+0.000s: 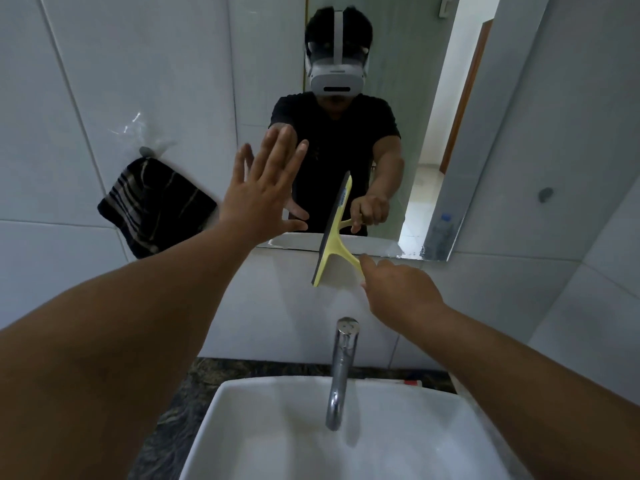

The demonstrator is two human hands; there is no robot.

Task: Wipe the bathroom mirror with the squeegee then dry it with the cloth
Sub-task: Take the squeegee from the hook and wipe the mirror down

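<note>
Mirror: fixed to the tiled wall above the sink (serves as landmark).
Squeegee: yellow, dark blade edge against the mirror's bottom edge; upper part overlaps the glass, lower part the tile just below.
Right hand: below the mirror's lower edge, fingers closed around the squeegee handle.
Left hand: at the mirror's lower left, palm toward the glass, fingers spread wide, holding nothing (contact with glass cannot be told).
Cloth: dark, striped, hanging from a wall hook left of the mirror.
Tap: chrome, below the mirror.
Sink: white, under the tap.
</note>
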